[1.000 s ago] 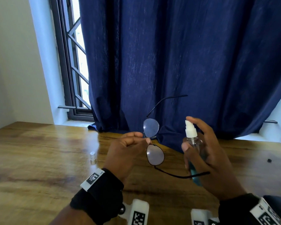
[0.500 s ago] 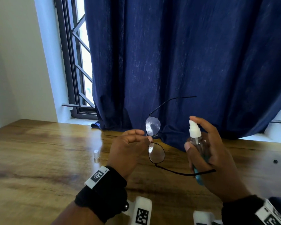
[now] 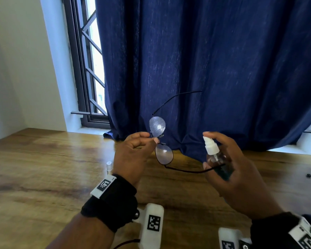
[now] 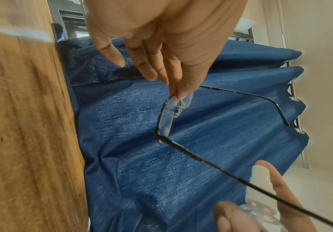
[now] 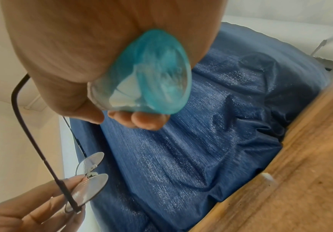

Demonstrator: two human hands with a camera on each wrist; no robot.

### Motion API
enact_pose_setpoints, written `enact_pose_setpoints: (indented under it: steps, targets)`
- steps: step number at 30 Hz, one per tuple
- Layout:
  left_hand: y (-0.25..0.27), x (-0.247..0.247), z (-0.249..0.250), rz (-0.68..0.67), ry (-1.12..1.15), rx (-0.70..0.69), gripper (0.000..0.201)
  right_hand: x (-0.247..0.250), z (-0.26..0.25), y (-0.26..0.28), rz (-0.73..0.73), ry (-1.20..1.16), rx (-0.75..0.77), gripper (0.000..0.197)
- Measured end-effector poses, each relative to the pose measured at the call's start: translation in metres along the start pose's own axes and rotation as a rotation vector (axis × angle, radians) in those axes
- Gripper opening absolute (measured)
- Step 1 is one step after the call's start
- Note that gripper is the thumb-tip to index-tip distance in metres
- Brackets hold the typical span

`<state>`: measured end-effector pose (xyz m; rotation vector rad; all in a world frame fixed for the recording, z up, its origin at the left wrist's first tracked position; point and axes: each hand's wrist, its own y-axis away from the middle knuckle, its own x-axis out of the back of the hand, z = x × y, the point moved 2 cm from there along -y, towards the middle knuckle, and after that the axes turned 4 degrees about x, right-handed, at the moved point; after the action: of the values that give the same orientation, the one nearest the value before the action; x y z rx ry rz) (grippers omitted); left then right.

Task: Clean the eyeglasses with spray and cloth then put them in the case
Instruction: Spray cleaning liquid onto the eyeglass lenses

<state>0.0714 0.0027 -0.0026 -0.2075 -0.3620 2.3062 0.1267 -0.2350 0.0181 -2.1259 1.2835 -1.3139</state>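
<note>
Eyeglasses held up for spraying above the desk (image 3: 43, 177)

The eyeglasses (image 3: 160, 141) are pinched at the bridge by the left hand (image 3: 133, 155), lenses turned toward the nozzle, seemingly so mist lands on glass; the spray bottle (image 3: 215, 159) is wrapped by the right hand (image 3: 241, 177), forefinger on the pump. Droplets are seen on the upper lens
</note>
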Motion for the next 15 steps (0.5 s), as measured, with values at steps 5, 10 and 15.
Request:
enact_pose_setpoints:
  steps: [5,10,15]
  targets:
    - [-0.001,0.000,-0.001,0.025,0.018,-0.001,0.007,-0.002,0.001,-0.001,-0.086,0.019,-0.014,0.068]
    - [0.001,0.001,0.001,0.054,0.041,0.037,0.008,0.005,0.007,0.000,0.158,-0.009,-0.010,0.067]
    - [-0.002,0.005,-0.011,-0.028,-0.023,0.235,0.015,0.011,0.015,0.001,0.406,-0.025,-0.094,0.066]
